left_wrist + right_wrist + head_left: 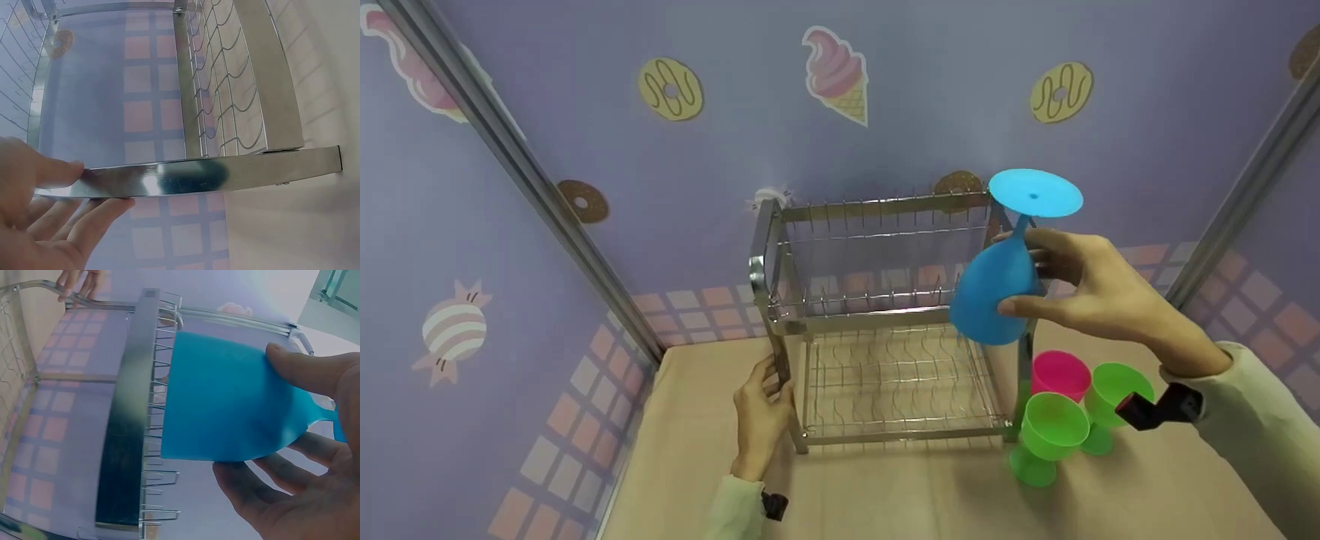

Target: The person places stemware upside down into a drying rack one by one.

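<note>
My right hand [1099,289] grips a blue plastic goblet [997,289] by its bowl, thumb on one side and fingers on the other. The goblet is upside down, its round foot on top and its rim close by the upper tier's front bar [129,416]. A two-tier metal dish rack [900,319] stands on the table. My left hand [763,416] holds the rack's left front upright [169,179], with the thumb on one face and the fingers on the other.
Right of the rack stand upright goblets: a pink goblet [1061,373], a green goblet [1054,427] and another green goblet [1114,394]. The lower tier [900,382] has wavy wire. Patterned panels [735,135] with metal posts surround the table [885,495].
</note>
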Tool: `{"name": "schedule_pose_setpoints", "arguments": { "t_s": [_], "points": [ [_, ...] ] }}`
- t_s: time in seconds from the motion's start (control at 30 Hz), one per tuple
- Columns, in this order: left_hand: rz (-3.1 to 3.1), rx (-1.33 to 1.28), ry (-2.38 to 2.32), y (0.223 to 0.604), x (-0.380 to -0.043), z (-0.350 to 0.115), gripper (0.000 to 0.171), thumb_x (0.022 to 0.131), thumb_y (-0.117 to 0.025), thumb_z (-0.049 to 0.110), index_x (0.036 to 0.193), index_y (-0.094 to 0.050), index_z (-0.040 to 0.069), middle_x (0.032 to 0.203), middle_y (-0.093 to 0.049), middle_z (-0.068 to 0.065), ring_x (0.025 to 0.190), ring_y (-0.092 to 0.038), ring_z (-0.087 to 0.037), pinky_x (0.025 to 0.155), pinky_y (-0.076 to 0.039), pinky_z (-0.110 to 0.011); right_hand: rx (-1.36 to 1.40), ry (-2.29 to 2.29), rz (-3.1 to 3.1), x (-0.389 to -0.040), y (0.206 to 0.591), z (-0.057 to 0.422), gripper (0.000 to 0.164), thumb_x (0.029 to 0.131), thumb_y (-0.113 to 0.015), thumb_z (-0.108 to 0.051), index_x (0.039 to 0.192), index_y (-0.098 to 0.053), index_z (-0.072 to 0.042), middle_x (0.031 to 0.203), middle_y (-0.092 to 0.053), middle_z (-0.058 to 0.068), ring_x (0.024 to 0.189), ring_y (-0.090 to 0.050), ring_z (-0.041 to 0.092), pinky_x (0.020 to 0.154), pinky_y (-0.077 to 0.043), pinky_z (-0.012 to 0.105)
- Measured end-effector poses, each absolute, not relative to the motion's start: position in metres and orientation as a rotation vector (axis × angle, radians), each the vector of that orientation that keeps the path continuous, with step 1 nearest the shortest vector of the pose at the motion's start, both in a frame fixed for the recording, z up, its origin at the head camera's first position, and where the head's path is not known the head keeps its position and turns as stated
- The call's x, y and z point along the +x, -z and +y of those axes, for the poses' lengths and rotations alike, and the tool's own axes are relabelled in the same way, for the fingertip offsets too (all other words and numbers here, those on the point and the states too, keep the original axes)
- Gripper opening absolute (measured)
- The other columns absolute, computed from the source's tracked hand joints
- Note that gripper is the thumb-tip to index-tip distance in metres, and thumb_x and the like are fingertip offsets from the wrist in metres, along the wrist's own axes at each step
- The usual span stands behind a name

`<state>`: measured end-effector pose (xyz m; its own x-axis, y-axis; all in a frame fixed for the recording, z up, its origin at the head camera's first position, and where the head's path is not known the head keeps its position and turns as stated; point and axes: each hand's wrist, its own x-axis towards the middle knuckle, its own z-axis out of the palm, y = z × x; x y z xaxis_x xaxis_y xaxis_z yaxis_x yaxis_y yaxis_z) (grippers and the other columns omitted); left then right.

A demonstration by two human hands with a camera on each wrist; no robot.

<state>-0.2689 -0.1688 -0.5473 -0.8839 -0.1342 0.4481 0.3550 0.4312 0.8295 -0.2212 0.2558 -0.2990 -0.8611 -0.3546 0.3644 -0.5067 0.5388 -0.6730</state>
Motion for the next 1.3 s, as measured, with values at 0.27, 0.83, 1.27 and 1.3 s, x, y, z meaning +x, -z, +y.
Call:
{"name": "schedule_pose_setpoints", "arguments": {
  "t_s": [0.27, 0.83, 1.27, 1.3],
  "points": [
    [-2.247, -0.17, 1.452, 0.547, -0.27, -0.167, 0.041, 0.091, -0.074, -0.015, 0.132, -0.066, -0.009, 0.124, -0.072, -0.034, 0.097, -0.078, -0.048, 0.083, -0.069, -0.047, 0.675, -1.194, -2.606, -0.234, 0.278, 0.255, 0.068, 0.087, -0.09, -0.017, 0.147, -0.06, -0.005, 0.135, -0.071, 0.018, 0.119, -0.073, 0.042, 0.1, -0.063, 0.029],
    [-2.257, -0.167, 1.29, 0.55, -0.271, -0.165, 0.038, 0.091, -0.076, -0.014, 0.127, -0.066, -0.011, 0.117, -0.073, -0.036, 0.095, -0.078, -0.049, 0.077, -0.069, -0.047, 0.408, -1.2, -2.667, -0.31, 0.276, 0.244, 0.083, 0.091, -0.085, -0.03, 0.158, -0.046, -0.001, 0.157, -0.053, 0.026, 0.14, -0.054, 0.056, 0.111, -0.049, 0.074],
    [-2.266, -0.114, 1.29, 0.551, -0.27, -0.162, 0.039, 0.091, -0.076, -0.011, 0.129, -0.066, -0.01, 0.118, -0.072, -0.037, 0.096, -0.078, -0.048, 0.077, -0.069, -0.048, 0.344, -1.216, -2.703, -0.34, 0.3, 0.242, 0.081, 0.098, -0.077, -0.019, 0.161, -0.033, 0.006, 0.16, -0.044, 0.035, 0.143, -0.049, 0.059, 0.112, -0.047, 0.074],
    [-2.265, -0.116, 1.29, 0.551, -0.27, -0.162, 0.038, 0.091, -0.076, -0.011, 0.129, -0.066, -0.01, 0.118, -0.072, -0.037, 0.095, -0.078, -0.048, 0.077, -0.069, -0.048, 0.338, -1.218, -2.702, -0.341, 0.3, 0.241, 0.081, 0.098, -0.076, -0.018, 0.161, -0.032, 0.006, 0.16, -0.043, 0.035, 0.143, -0.048, 0.059, 0.112, -0.047, 0.074]
  ]
}}
